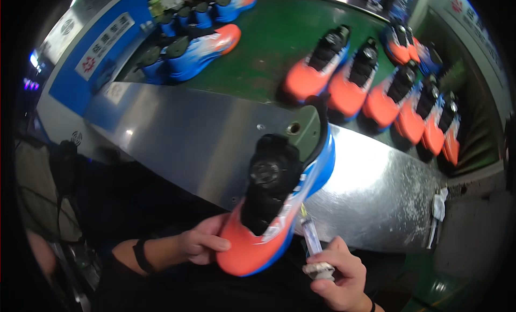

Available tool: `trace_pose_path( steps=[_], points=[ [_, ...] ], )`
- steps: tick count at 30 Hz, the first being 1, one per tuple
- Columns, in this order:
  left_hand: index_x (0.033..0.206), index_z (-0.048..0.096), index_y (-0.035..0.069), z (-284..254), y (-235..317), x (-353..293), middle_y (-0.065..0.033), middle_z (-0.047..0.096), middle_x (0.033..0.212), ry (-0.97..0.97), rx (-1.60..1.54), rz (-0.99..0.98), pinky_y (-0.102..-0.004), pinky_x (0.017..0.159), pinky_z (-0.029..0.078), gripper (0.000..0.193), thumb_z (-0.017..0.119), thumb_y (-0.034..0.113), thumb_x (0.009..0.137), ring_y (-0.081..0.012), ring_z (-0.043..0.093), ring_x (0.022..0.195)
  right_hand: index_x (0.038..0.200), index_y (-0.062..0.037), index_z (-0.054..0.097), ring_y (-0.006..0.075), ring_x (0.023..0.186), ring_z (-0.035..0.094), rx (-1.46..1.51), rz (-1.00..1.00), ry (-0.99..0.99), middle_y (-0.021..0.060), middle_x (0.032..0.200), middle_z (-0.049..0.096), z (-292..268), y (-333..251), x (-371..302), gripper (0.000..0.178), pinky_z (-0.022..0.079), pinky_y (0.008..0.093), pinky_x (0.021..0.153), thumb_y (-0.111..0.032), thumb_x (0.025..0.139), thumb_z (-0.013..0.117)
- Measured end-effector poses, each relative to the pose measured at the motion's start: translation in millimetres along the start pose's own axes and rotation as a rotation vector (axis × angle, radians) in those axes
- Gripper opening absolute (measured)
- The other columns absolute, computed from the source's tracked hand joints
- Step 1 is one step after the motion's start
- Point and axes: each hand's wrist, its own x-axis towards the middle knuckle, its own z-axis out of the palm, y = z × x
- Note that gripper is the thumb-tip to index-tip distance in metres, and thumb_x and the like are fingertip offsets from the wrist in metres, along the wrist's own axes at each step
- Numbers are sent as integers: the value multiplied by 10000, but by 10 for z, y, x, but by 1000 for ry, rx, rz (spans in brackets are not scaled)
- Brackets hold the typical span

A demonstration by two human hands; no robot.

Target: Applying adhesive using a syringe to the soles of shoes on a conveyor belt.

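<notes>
As our left hand (207, 241) grips one shoe (273, 191) over the near edge of the desk (204, 129) and our right hand (341, 274) a syringe (312, 238), we judge that pair-half unfinished, the row of shoes (386, 100) beyond the desk uncertain.

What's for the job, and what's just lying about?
In the job:
- orange-and-blue shoe, in the left hand
- syringe, in the right hand
- matching shoes on the green surface, probably

Seemingly just lying about:
- plastic bottle at the back
- white thing, metal table's right end
</notes>
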Motion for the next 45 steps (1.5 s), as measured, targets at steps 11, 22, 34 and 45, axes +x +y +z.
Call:
trace_pose_path(
  steps=[11,22,34,45],
  points=[
    [1328,489,90,41,-306,418,-86,571,1284,-188,-220,-316,-450,1020,441,521,582,-19,827,-241,561,1187,957,33,673,176,696,470,-82,110,-135,87,841,695,-234,-624,-299,339,360,319,647,-258,790,721],
    [1304,515,47,482,-356,791,-152,587,1258,-335,-176,-331,-496,1002,457,420,520,-48,895,-313,547,1202,950,-4,682,188,638,530,-169,68,-38,66,818,703,-441,-879,-771,386,341,334,645,-338,772,753],
    [1288,514,33,614,-493,1100,-143,601,1249,-358,-89,-325,-451,1010,462,355,544,40,935,-277,577,1175,960,-5,678,181,584,561,-389,-69,39,44,815,707,-443,-846,-960,392,343,329,628,-305,732,785],
    [1318,493,57,755,-535,1210,-137,583,1279,-381,-60,-250,-411,990,492,372,543,124,955,-254,556,1215,940,-45,668,146,521,460,-757,-190,-6,-11,737,635,-286,-774,-886,351,313,303,546,-243,679,795]
  ],
)
